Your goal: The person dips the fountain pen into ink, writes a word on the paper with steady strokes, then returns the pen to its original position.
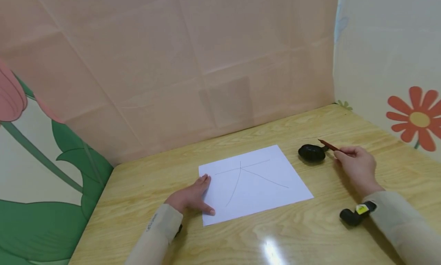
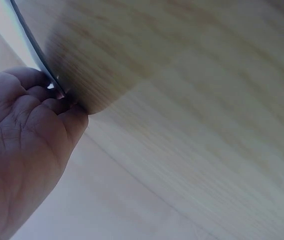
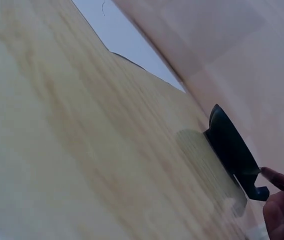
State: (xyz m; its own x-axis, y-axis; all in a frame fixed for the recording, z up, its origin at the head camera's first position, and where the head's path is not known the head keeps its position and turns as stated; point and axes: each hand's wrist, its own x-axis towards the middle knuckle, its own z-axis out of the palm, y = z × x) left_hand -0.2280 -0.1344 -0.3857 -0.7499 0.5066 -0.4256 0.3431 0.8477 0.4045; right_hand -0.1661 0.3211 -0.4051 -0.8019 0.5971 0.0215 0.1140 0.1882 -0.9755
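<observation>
My left hand [image 1: 191, 196] rests at the left side of a white sheet of paper [image 1: 268, 196], thumb on its lower left part and fingers at its edge. Thin dark lines cross the sheet: a slanting bar, a short upright and two long spreading strokes. In the left wrist view the fingers of my left hand [image 2: 32, 120] meet the paper's edge. My right hand [image 1: 360, 167] pinches a slim dark red pen [image 1: 330, 146], its pointed tip up and to the left. Just beside that hand lies a small black dish with a short handle [image 1: 311, 154]; the pen's tip overlaps it in the right wrist view.
The wood-grain table [image 1: 165, 165] runs back to a pink cloth backdrop [image 1: 155, 85]. A white panel with a red flower [image 1: 418, 119] stands at the right, and green leaves on another panel [image 1: 41, 226] at the left. A black wrist camera [image 1: 351, 217] hangs by the right cuff.
</observation>
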